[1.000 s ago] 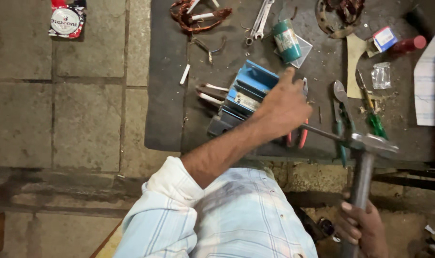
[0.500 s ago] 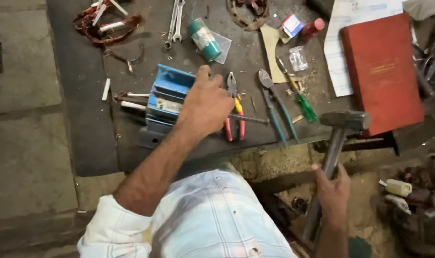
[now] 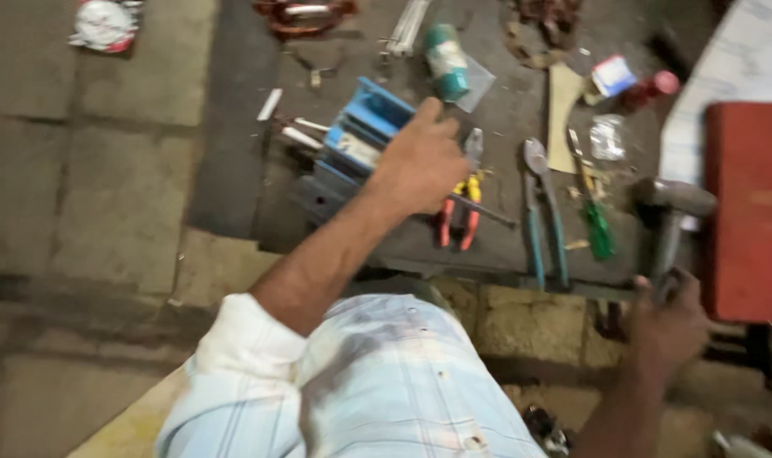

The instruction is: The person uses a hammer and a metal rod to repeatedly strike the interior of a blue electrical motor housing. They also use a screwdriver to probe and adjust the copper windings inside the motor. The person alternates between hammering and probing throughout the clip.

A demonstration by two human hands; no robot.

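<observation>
Right hand [image 3: 667,315] wrapped round hammer [image 3: 670,212] handle at near edge of dark work mat [image 3: 233,161], head up by red book [image 3: 746,212]; frame blurred, palm side hidden. Left hand [image 3: 420,161] rests fingers loosely curled on blue vise [image 3: 356,148], grip underneath not visible; red-handled pliers [image 3: 460,203] just beside, teal pliers [image 3: 540,212] w/ green screwdriver [image 3: 593,216] between the hands. Far edge cluttered, teal roll [image 3: 445,61] cut off partly; stone floor [image 3: 80,170] open to the left.

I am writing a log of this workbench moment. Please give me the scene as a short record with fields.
left hand: rests on the blue vise
right hand: grips the hammer by its handle
beside left hand: pliers with red and yellow handles
further right: teal-handled pliers, green screwdriver
surface: dark work mat
right edge: red book
</observation>
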